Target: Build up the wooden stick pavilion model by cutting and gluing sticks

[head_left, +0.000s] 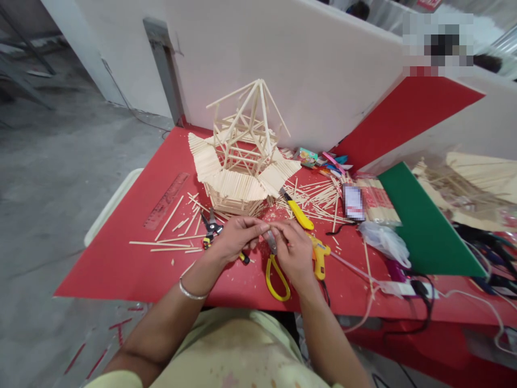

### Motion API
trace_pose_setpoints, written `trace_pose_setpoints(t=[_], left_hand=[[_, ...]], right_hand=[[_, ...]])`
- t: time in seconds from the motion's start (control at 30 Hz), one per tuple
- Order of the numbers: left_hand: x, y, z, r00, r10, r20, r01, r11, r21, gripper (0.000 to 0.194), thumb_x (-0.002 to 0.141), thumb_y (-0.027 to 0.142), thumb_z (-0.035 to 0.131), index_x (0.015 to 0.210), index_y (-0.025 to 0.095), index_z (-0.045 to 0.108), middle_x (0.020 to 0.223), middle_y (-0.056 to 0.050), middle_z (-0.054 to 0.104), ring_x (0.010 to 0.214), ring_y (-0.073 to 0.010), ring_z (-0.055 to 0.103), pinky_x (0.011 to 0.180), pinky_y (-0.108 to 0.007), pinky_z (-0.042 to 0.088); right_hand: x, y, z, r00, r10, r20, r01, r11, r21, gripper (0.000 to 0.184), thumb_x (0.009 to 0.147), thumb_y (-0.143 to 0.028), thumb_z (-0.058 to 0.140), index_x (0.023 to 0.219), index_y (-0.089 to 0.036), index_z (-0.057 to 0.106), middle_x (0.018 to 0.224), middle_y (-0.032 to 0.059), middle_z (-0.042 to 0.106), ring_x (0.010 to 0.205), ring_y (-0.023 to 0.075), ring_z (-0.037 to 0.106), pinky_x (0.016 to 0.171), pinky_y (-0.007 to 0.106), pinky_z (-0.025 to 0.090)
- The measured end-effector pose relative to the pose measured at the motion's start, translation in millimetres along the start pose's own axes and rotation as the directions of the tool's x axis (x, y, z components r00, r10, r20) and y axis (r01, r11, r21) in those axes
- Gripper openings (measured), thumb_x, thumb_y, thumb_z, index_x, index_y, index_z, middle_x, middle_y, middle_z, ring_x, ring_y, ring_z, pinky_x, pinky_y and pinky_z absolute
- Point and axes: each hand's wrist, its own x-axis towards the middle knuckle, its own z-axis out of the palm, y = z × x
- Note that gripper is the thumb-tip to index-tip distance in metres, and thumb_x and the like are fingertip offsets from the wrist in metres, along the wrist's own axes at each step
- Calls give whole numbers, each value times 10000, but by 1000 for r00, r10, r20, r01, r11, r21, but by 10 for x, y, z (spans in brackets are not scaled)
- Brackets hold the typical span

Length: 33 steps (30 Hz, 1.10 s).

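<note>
My left hand (240,237) and my right hand (294,253) meet fingertip to fingertip over the front of the table. Both pinch, and whatever sits between the fingers is too small to make out. Just under the fingers is a yellow-handled cutting tool (278,280), its metal end partly hidden by my right hand; whether it touches the hand I cannot tell. A model pavilion (246,183) of thin wooden sticks stands beyond, with a bare stick roof frame on top. Black-and-yellow pliers (210,229) lie left of my left hand. A yellow glue gun (321,256) lies beside my right hand.
Loose sticks (315,196) are scattered about the red tabletop (133,269). A yellow utility knife (299,211), a clear ruler (166,201), a phone (354,202), bundled sticks (379,200) and a plastic bag (385,242) lie around. A power strip (404,289) with cables is at right.
</note>
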Motion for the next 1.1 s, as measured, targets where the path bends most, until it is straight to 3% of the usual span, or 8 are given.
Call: trace_pose_setpoints(t=[0.3, 0.47, 0.57, 0.67, 0.9, 1.1], left_hand=[[-2, 2, 31, 998, 63, -17, -64, 998, -13, 355, 699, 445, 822, 791, 117, 720, 630, -11, 655, 403, -34, 457, 369, -155, 260], [6, -29, 19, 994, 71, -83, -75, 996, -53, 382, 680, 415, 839, 904, 120, 748, 713, -37, 706, 424, -45, 494, 378, -161, 312], [14, -63, 17, 990, 92, -112, -97, 994, -44, 360, 692, 399, 836, 912, 124, 762, 700, -34, 701, 433, -41, 479, 396, -165, 335], [10, -78, 15, 990, 104, -98, -109, 993, -43, 336, 706, 391, 829, 909, 131, 766, 669, -22, 680, 443, -41, 473, 405, -160, 323], [-28, -35, 24, 998, 39, 40, -39, 999, -1, 362, 765, 473, 768, 760, 113, 726, 652, -33, 652, 429, -39, 447, 378, -163, 256], [-22, -38, 28, 998, -16, 68, 14, 1000, 24, 391, 724, 495, 806, 766, 123, 692, 607, -8, 623, 409, -30, 407, 370, -149, 244]], right_hand=[[-9, -27, 10, 996, 61, -67, -59, 998, 32, 195, 989, -279, 494, 965, -219, 678, 932, 47, 680, 880, 177, 618, 788, 302, 486], [-80, -3, -25, 987, 159, -4, -159, 987, 5, 335, 998, -335, 480, 722, -206, 619, 693, 7, 605, 656, 141, 541, 653, 278, 435], [-79, -21, -22, 988, 142, -52, -140, 989, 53, 157, 948, -317, 561, 952, -209, 675, 844, 25, 661, 744, 152, 589, 683, 281, 473], [-41, -39, -8, 993, 73, -93, -65, 994, 83, 235, 926, -294, 606, 1145, -235, 667, 981, 41, 680, 865, 168, 625, 779, 303, 514], [6, -4, -20, 995, 35, -90, -30, 998, 61, 195, 974, -268, 524, 967, -255, 718, 951, 43, 677, 918, 190, 635, 839, 345, 524], [-32, 22, -6, 999, 13, -36, -9, 994, 109, 179, 973, -241, 524, 975, -237, 703, 934, 36, 647, 917, 179, 609, 837, 327, 496]])
